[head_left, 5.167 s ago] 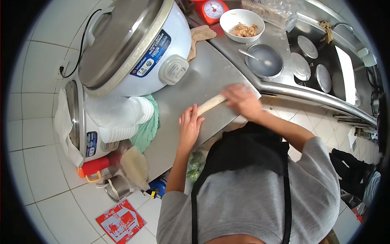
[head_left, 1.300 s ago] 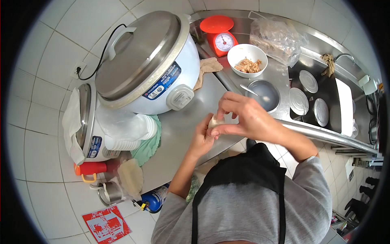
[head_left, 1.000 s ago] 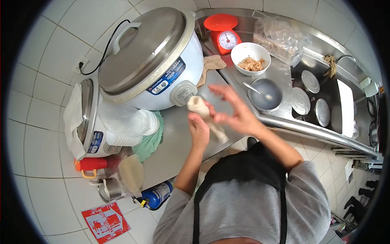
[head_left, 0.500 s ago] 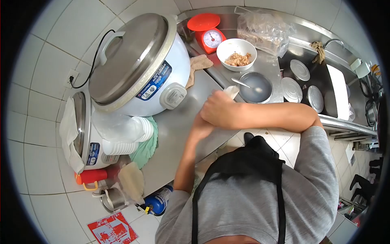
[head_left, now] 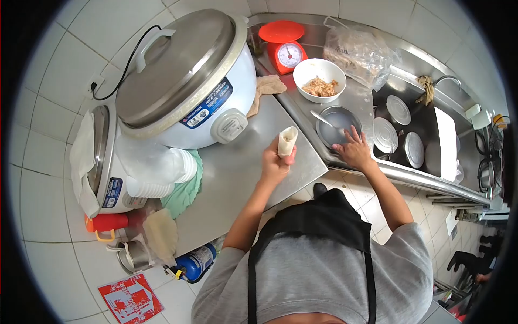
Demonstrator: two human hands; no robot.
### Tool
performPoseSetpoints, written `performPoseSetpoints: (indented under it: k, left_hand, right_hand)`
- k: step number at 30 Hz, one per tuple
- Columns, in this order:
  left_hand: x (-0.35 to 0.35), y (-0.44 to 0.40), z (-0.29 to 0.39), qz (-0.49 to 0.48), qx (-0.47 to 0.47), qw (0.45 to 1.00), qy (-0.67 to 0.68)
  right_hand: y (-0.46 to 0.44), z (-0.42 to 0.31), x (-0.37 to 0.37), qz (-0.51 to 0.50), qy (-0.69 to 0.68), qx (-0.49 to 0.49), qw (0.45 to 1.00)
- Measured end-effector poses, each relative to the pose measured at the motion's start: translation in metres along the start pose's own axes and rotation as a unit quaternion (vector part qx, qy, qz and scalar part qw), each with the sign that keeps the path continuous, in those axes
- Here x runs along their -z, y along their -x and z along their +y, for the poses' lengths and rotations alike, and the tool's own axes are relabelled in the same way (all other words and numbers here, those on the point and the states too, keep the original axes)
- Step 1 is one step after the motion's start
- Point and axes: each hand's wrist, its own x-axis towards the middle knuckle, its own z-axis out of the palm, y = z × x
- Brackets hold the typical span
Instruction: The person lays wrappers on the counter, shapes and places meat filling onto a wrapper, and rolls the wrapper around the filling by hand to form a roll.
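My left hand (head_left: pixel 277 163) is wrapped round a pale rolled wrapper (head_left: pixel 287 141), held upright above the steel table (head_left: pixel 243 178) with its open end facing up. My right hand (head_left: pixel 354 150) has its fingers spread at the near right rim of a metal bowl (head_left: pixel 330 135) of cloudy liquid. A spoon (head_left: pixel 322 119) leans in that bowl. Just behind it stands a white bowl (head_left: pixel 300 81) with shredded brownish filling (head_left: pixel 319 87).
Two rice cookers (head_left: pixel 178 70) and stacked plastic cups (head_left: pixel 181 164) on a green cloth (head_left: pixel 189 197) are at left. At the back are a red scale (head_left: pixel 288 54) and a plastic bag (head_left: pixel 359 56). The sink (head_left: pixel 426 140) holds several lidded pots. A person's dark-clothed legs (head_left: pixel 468 263) show far right.
My hands, together at the wrapper half a second ago, are now apart. My right hand has moved right to the metal bowl, and my left hand still holds the wrapper, now upright.
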Motion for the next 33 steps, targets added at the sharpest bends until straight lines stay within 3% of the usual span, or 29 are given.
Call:
performPoseSetpoints:
  k: [2, 3, 9, 12, 13, 16, 19, 22, 24, 27, 30, 33]
  left_hand:
    - [0.002, -0.001, -0.009, -0.007, -0.006, 0.999, -0.042]
    - [-0.003, -0.002, 0.000, 0.007, 0.002, 0.991, -0.130]
    - [0.003, 0.005, -0.014, 0.007, -0.048, 0.978, -0.205]
    - [0.011, 0.003, -0.024, 0.000, -0.078, 0.987, -0.139]
    - [0.011, 0.005, -0.023, -0.002, -0.063, 0.989, -0.130]
    - [0.006, 0.002, -0.015, -0.009, -0.031, 0.991, -0.132]
    - [0.000, 0.003, -0.005, -0.005, -0.017, 0.985, -0.174]
    - [-0.004, 0.002, 0.001, 0.008, -0.046, 0.979, -0.200]
    - [-0.002, 0.001, -0.006, 0.022, -0.114, 0.965, -0.234]
    - [0.004, 0.007, -0.002, 0.026, -0.112, 0.972, -0.207]
    - [0.001, 0.002, 0.003, 0.032, -0.222, 0.958, -0.177]
    - [0.005, 0.001, 0.008, -0.003, -0.220, 0.948, -0.230]
  right_hand:
    - [0.004, 0.001, 0.014, -0.004, 0.021, 0.010, 1.000]
    - [0.006, 0.000, 0.021, -0.007, 0.032, 0.016, 0.999]
    - [0.001, 0.007, 0.034, 0.055, 0.051, 0.042, 0.996]
    - [0.004, -0.022, 0.095, 0.177, -0.256, 0.097, 0.946]
    - [0.010, -0.041, 0.120, 0.238, -0.286, 0.136, 0.918]
    - [0.029, -0.076, 0.165, 0.284, -0.332, 0.244, 0.866]
    - [0.030, -0.100, 0.179, 0.284, -0.253, 0.328, 0.865]
    - [0.031, -0.107, 0.172, 0.224, -0.248, 0.328, 0.884]
    - [0.034, -0.109, 0.169, 0.251, -0.306, 0.330, 0.857]
    - [0.044, -0.105, 0.163, 0.314, -0.364, 0.285, 0.829]
    - [0.044, -0.113, 0.132, 0.052, -0.638, 0.146, 0.754]
    - [0.035, -0.118, 0.130, -0.060, -0.718, 0.122, 0.682]
